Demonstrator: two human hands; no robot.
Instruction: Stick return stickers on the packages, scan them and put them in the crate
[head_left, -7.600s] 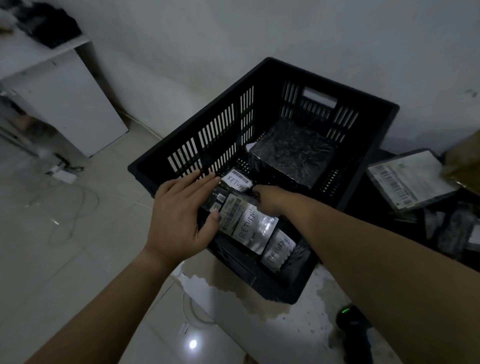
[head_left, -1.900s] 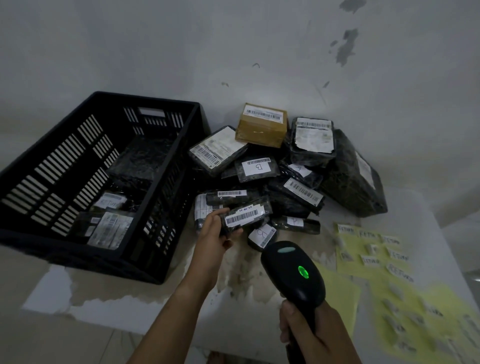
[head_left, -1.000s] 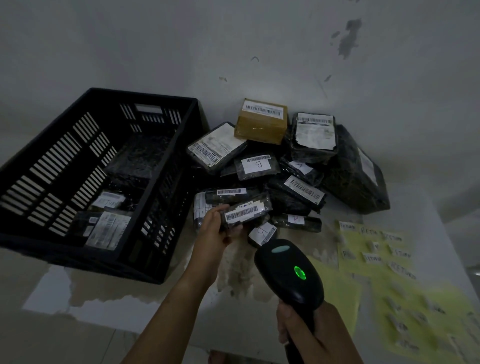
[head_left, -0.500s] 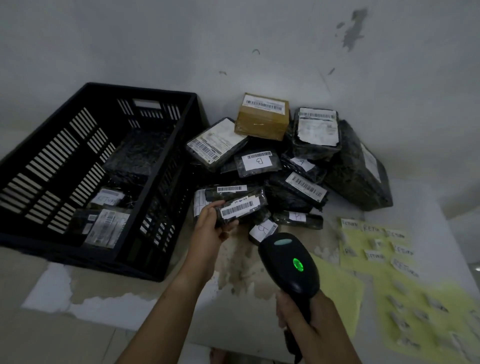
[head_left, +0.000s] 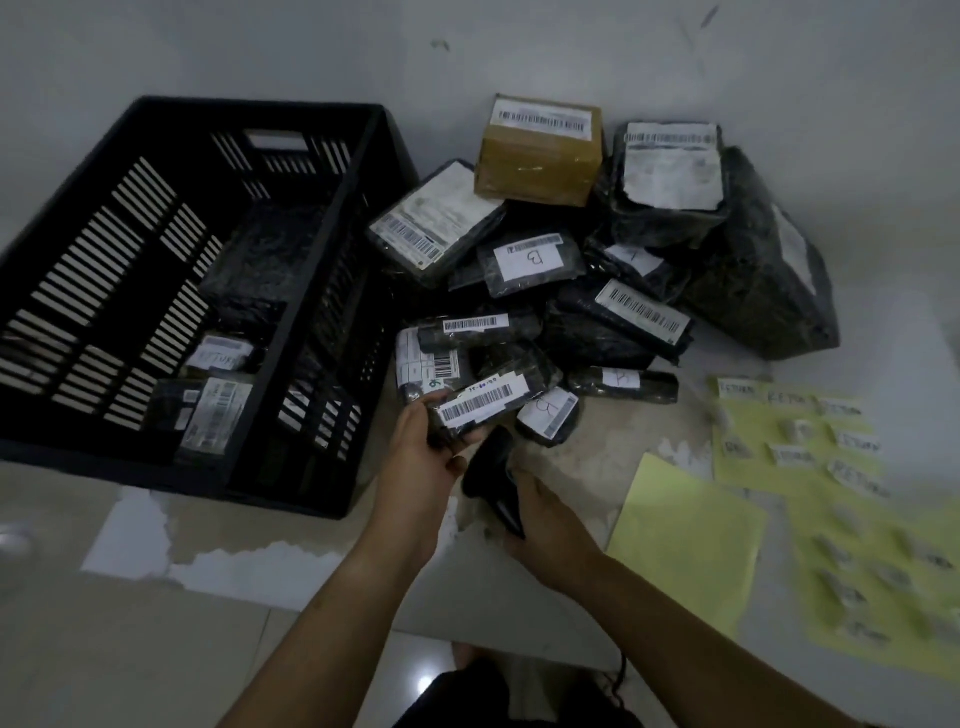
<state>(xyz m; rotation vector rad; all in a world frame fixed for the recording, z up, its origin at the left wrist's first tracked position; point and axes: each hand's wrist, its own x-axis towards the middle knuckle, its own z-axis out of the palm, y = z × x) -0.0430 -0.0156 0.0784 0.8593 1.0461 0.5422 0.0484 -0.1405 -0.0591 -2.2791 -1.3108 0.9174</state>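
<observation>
1. The left hand (head_left: 415, 467) pinches a small black package (head_left: 483, 402) by its near-left end, thumb beneath and fingers curled over the top edge. The package is lifted just in front of the pile of packages (head_left: 597, 332) on the desk (head_left: 623, 452).
2. Its white barcode label faces up toward the camera. This is probably so the code stays unobstructed for reading, with the grip kept to one end.
3. The package's long axis runs from lower left to upper right. The free end points at the pile, and the barcode stripes run along that same axis.
4. The right hand (head_left: 550, 525) is wrapped around the handle of a barcode scanner (head_left: 491, 467). The scanner is held low, its head just beneath the package's near edge and aimed up at it. It is dark and blurred, so I cannot tell whether a beam is on.
5. The black slatted crate (head_left: 130, 457) sits to the left, just beside the pile, so a scanned package has only a short way to go. The parcels inside include one showing a RETURN sticker (head_left: 218, 353).
6. Unused RETURN stickers (head_left: 795, 447) lie on yellow sheets to the right, within the right hand's reach.
7. No RETURN sticker shows on the held package's visible face, so it may need one before it goes in the crate.
</observation>
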